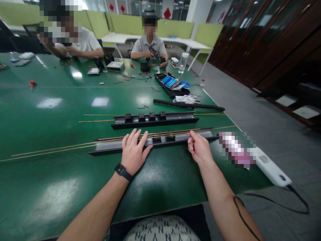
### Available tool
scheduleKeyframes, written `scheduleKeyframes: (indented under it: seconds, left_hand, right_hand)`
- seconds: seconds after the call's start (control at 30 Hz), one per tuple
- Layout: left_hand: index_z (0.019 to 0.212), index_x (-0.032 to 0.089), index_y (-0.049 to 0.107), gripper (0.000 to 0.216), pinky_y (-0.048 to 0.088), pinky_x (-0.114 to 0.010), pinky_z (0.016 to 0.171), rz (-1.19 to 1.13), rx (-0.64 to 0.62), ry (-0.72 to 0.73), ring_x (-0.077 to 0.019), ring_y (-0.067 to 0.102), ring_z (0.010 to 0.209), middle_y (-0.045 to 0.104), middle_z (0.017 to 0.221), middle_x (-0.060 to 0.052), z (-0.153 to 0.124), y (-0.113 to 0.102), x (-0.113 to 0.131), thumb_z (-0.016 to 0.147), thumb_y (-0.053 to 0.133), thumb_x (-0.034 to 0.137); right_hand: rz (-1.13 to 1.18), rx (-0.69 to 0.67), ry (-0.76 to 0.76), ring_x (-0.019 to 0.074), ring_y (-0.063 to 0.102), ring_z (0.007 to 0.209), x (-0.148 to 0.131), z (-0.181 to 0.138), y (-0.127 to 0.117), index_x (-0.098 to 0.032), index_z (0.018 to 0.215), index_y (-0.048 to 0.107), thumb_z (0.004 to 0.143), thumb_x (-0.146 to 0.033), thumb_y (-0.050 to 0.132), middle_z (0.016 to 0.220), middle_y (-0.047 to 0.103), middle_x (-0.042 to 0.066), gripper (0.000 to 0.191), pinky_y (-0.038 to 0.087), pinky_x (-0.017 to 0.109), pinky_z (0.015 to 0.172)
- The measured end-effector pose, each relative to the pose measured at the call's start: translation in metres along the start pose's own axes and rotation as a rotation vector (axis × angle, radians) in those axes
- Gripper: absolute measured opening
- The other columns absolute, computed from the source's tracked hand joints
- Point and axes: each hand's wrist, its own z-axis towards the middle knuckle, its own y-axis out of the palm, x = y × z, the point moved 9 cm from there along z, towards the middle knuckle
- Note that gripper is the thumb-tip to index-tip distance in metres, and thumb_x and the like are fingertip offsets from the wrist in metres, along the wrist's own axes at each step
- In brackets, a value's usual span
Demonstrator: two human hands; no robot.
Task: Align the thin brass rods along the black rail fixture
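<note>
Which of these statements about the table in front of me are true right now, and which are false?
1. The left hand lies flat on the near rail. True.
2. The right hand grips a screwdriver. False: its fingertips pinch a thin brass rod at the near rail.
3. The far rail carries four black blocks. True.
4. The watch sits on the right wrist. False: it is on the left wrist.

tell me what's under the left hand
The left hand lies flat on the near rail, fingers reaching over the thin brass rods. Beside it sit black clips; whether another lies beneath the palm is hidden.
</note>
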Motion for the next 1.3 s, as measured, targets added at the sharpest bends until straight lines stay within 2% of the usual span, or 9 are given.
scheduleKeyframes:
  seconds: [0.23,0.43,0.87,1.13,1.3]
  left_hand:
    - [0.145,0.025,0.057,0.051,0.026,-0.051,0.122,0.005,0.003,0.002,-0.0316,0.044,0.146,0.057,0.150,-0.014,0.000,-0.001,0.000,0.098,0.058,0.045]
    - [0.145,0.024,0.057,0.051,0.026,-0.052,0.122,-0.008,0.004,0.002,-0.0322,0.044,0.146,0.057,0.149,-0.015,0.001,-0.002,0.000,0.098,0.058,0.044]
    - [0.145,0.023,0.057,0.052,0.025,-0.050,0.122,0.009,-0.003,0.009,-0.0318,0.044,0.146,0.057,0.150,-0.015,0.001,0.001,-0.001,0.098,0.058,0.046]
    - [0.143,0.025,0.058,0.050,0.027,-0.049,0.120,-0.010,-0.011,0.002,-0.0309,0.050,0.141,0.060,0.145,-0.013,0.001,0.001,-0.001,0.098,0.058,0.047]
    - [0.142,0.025,0.058,0.049,0.027,-0.049,0.118,-0.010,-0.010,0.005,-0.0301,0.052,0.138,0.062,0.143,-0.013,0.002,-0.001,0.000,0.098,0.058,0.047]
  right_hand:
    - [0.060,0.223,-0.051,0.0044,0.040,0.030,-0.011,0.009,-0.034,-0.018,0.079,0.062,0.083,-0.041,0.078,0.052,0.056,-0.006,0.029,0.023,0.015,0.025]
    - [0.080,0.302,-0.066,0.0044,0.040,0.030,-0.016,0.010,-0.045,-0.017,0.082,0.062,0.087,-0.040,0.074,0.051,0.055,-0.007,0.026,0.023,0.015,0.026]
    - [-0.033,0.209,-0.073,0.0057,0.040,0.027,-0.014,0.008,-0.033,-0.015,0.084,0.067,0.086,-0.035,0.069,0.050,0.060,-0.003,0.021,0.019,0.016,0.025]
    - [-0.182,0.201,-0.076,0.0066,0.038,0.025,-0.016,0.003,-0.028,-0.012,0.086,0.070,0.090,-0.041,0.064,0.046,0.058,-0.001,0.030,0.016,0.017,0.026]
    - [-0.329,0.182,-0.076,0.0072,0.037,0.024,-0.012,0.003,-0.030,-0.010,0.085,0.073,0.093,-0.050,0.058,0.043,0.057,0.001,0.043,0.019,0.018,0.027]
